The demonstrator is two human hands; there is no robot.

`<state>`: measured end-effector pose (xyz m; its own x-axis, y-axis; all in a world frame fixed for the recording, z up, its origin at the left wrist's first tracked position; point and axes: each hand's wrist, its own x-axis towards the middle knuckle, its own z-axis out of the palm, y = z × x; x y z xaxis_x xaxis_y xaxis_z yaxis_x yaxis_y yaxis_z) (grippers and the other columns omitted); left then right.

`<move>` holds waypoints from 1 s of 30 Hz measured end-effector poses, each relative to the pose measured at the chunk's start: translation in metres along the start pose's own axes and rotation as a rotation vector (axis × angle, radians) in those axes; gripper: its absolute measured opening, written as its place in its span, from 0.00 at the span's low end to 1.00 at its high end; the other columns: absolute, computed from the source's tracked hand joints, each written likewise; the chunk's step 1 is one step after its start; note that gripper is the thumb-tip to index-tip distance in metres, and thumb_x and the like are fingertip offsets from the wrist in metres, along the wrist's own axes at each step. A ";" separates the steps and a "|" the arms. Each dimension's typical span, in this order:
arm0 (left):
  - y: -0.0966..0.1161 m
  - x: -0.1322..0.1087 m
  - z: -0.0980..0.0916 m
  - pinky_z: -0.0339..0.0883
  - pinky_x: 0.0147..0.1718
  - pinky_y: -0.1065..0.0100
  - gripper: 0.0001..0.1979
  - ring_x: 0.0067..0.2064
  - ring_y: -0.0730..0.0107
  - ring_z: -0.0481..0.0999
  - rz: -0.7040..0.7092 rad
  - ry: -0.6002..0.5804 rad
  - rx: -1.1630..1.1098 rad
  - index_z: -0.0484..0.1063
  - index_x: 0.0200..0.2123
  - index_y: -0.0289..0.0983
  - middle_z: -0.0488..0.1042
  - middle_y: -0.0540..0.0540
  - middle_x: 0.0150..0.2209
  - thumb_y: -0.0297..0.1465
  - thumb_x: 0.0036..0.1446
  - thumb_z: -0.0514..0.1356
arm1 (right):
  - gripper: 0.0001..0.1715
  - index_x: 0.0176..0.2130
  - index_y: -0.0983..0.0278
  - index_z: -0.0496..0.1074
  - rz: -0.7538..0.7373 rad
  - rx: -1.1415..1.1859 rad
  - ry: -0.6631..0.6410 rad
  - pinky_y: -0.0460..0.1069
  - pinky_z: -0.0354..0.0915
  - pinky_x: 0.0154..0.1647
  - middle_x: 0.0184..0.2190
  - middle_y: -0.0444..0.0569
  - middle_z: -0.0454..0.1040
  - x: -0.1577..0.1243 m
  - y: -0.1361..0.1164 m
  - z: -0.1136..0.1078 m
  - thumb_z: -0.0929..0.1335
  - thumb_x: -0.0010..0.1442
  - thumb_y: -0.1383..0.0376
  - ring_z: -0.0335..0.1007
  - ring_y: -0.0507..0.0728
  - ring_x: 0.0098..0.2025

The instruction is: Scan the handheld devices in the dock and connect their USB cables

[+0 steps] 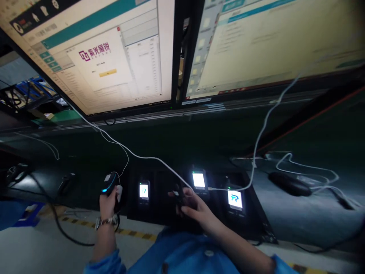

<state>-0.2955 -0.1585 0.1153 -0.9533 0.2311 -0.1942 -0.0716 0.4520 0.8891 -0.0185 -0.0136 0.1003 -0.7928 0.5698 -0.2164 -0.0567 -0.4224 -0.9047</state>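
My left hand (108,204), with a watch on its wrist, is closed around a black handheld barcode scanner (110,180) with a glowing blue strip. A small white object (119,193) sits beside its fingers. In front of my body, my right hand (201,211) is closed on a small dark device (179,198), whose details are lost in shadow. A white cable (151,158) runs to that hand. Around it lie handheld devices with lit screens: one (144,191) to the left, one (199,180) just beyond my fingers, and one (235,198) to the right.
Two large monitors (128,68) (256,49) stand across the back. Another white cable (264,129) hangs down to the middle device. A black mouse (289,183) and loose white cords (319,167) lie at the right. The devices rest on a dark mat (261,224).
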 end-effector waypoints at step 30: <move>0.048 -0.193 0.008 0.70 0.27 0.70 0.24 0.24 0.70 0.74 0.028 -0.482 -0.140 0.75 0.22 0.35 0.75 0.47 0.22 0.52 0.39 0.69 | 0.31 0.37 0.62 0.67 -0.113 0.438 -0.229 0.49 0.58 0.30 0.24 0.46 0.73 -0.007 -0.005 0.018 0.68 0.52 0.38 0.66 0.55 0.27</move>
<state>-0.1123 -0.1748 0.1921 -0.7140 0.6281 -0.3094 -0.1181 0.3275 0.9374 -0.0235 -0.0282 0.1129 -0.8769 0.4807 0.0047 -0.3604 -0.6511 -0.6680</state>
